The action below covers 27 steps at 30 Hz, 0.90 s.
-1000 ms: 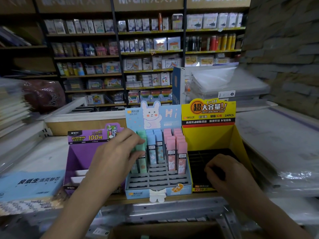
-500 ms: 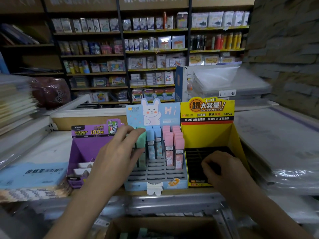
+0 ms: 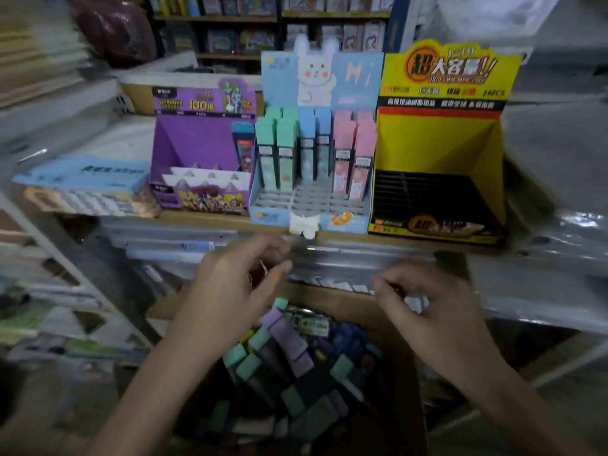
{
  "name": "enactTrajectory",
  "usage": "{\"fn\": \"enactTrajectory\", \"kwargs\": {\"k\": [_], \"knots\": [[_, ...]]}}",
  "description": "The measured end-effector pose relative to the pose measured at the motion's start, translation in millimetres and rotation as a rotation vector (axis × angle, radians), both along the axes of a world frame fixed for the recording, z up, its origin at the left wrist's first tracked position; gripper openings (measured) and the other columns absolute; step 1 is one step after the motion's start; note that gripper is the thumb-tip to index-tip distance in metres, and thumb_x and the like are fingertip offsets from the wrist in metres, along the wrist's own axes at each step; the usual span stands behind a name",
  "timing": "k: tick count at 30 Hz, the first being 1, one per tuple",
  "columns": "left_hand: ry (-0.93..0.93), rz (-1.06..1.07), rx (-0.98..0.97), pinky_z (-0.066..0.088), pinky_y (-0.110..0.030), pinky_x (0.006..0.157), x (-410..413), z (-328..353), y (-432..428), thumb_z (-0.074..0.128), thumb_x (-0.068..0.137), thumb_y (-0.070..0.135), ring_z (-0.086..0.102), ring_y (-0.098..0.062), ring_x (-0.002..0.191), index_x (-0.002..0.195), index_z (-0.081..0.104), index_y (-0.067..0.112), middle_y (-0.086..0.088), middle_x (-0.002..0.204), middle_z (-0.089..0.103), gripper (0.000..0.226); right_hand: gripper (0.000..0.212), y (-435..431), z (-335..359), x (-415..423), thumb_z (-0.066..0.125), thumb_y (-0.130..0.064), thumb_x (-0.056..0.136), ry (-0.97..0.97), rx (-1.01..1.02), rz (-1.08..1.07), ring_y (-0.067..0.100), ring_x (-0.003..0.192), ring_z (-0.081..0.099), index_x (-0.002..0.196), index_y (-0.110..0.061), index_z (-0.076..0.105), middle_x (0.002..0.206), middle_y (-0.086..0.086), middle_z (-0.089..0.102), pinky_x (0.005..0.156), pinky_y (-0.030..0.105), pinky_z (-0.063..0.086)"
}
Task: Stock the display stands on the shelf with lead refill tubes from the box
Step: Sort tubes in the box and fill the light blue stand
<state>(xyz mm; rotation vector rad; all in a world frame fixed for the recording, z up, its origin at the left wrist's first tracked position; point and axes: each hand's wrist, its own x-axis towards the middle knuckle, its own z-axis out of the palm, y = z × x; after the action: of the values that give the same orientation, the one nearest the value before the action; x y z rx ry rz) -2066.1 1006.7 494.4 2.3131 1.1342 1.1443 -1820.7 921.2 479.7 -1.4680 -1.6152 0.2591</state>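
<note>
Three display stands sit on the shelf: a purple one (image 3: 200,139) holding one tube, a blue rabbit one (image 3: 316,205) with green, blue and pink lead refill tubes (image 3: 316,149) in its back rows, and a yellow one (image 3: 437,149) with bare black slots. Below the shelf a cardboard box (image 3: 404,373) holds several loose tubes (image 3: 283,350). My left hand (image 3: 227,301) hovers over the box with fingers loosely spread and nothing in it. My right hand (image 3: 431,307) hangs over the box's right side with fingers loosely curled; the blur hides whether they hold anything.
A flat blue package (image 3: 85,174) lies left of the purple stand. Plastic-wrapped stacks (image 3: 559,133) fill the shelf at the right. A white wire rack (image 3: 82,291) with goods stands at the lower left. Stocked store shelves (image 3: 263,28) rise behind.
Both hands left the stands and dropped down over the box; my left hand let go of the green tubes. The view tilted downward, bringing the box into sight.
</note>
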Motion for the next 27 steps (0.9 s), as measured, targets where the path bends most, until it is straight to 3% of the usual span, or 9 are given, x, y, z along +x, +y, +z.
{"fn": "enactTrajectory", "kwargs": {"k": [4, 9, 12, 15, 17, 21, 25, 27], "knots": [[0.07, 0.007, -0.226, 0.045, -0.008, 0.069, -23, -59, -16, 0.076, 0.088, 0.013, 0.065, 0.002, 0.08, 0.095, 0.072, 0.028, 0.018, 0.084, 0.071, 0.017, 0.014, -13, -44, -16, 0.069, -0.019, 0.092, 0.115, -0.214, -0.053, 0.004, 0.076, 0.066, 0.08, -0.023, 0.074, 0.077, -0.009, 0.071, 0.066, 0.025, 0.051], [0.171, 0.024, -0.452, 0.051, -0.019, 0.08, -56, -124, -31, 0.076, 0.087, 0.012, 0.065, -0.001, 0.092, 0.103, 0.066, 0.034, 0.02, 0.096, 0.066, 0.029, 0.01, -26, -92, -36, 0.07, -0.019, 0.092, 0.109, -0.397, -0.159, 0.003, 0.076, 0.067, 0.085, -0.017, 0.077, 0.08, -0.009, 0.073, 0.07, 0.032, 0.054], [0.261, -0.006, -0.598, 0.046, -0.014, 0.086, -75, -151, -40, 0.077, 0.088, 0.018, 0.061, -0.01, 0.111, 0.125, 0.061, 0.029, 0.012, 0.116, 0.063, 0.042, 0.007, -33, -118, -46, 0.07, -0.021, 0.092, 0.077, -0.535, -0.23, -0.003, 0.08, 0.065, 0.093, -0.021, 0.076, 0.089, -0.013, 0.073, 0.069, 0.023, 0.054], [0.362, -0.044, -0.823, 0.042, -0.023, 0.097, -89, -164, -42, 0.082, 0.081, 0.042, 0.05, -0.014, 0.129, 0.145, 0.045, 0.027, 0.005, 0.141, 0.05, 0.075, 0.009, -42, -141, -52, 0.071, -0.021, 0.091, 0.086, -0.658, -0.263, -0.003, 0.089, 0.063, 0.099, -0.025, 0.073, 0.096, -0.016, 0.069, 0.072, 0.01, 0.046], [0.431, -0.067, -0.886, 0.042, -0.026, 0.094, -94, -167, -37, 0.08, 0.079, 0.053, 0.048, -0.013, 0.128, 0.142, 0.043, 0.032, 0.007, 0.141, 0.047, 0.076, 0.013, -48, -152, -53, 0.071, -0.018, 0.091, 0.076, -0.719, -0.259, 0.001, 0.091, 0.063, 0.099, -0.027, 0.07, 0.095, -0.015, 0.068, 0.072, 0.008, 0.044], [0.51, -0.136, -0.957, 0.042, -0.025, 0.09, -101, -169, -27, 0.075, 0.089, 0.038, 0.049, -0.01, 0.127, 0.142, 0.044, 0.035, 0.008, 0.144, 0.051, 0.061, 0.022, -56, -168, -54, 0.075, -0.014, 0.086, 0.004, -0.846, -0.161, -0.001, 0.093, 0.062, 0.103, -0.028, 0.071, 0.097, -0.015, 0.067, 0.073, 0.007, 0.045], [0.573, -0.154, -1.017, 0.042, -0.018, 0.076, -96, -174, -22, 0.074, 0.088, 0.037, 0.051, -0.006, 0.114, 0.14, 0.048, 0.033, 0.011, 0.14, 0.054, 0.059, 0.029, -46, -177, -56, 0.082, -0.021, 0.079, -0.13, -0.987, 0.015, 0.005, 0.095, 0.064, 0.105, -0.024, 0.07, 0.101, -0.008, 0.069, 0.085, 0.025, 0.055], [0.595, -0.167, -1.056, 0.041, -0.019, 0.075, -93, -175, -19, 0.076, 0.085, 0.04, 0.05, -0.004, 0.106, 0.136, 0.051, 0.036, 0.015, 0.128, 0.055, 0.057, 0.031, -38, -180, -60, 0.083, -0.022, 0.078, -0.206, -0.962, 0.087, 0.007, 0.094, 0.064, 0.106, -0.019, 0.07, 0.102, -0.006, 0.068, 0.085, 0.023, 0.053]]}}
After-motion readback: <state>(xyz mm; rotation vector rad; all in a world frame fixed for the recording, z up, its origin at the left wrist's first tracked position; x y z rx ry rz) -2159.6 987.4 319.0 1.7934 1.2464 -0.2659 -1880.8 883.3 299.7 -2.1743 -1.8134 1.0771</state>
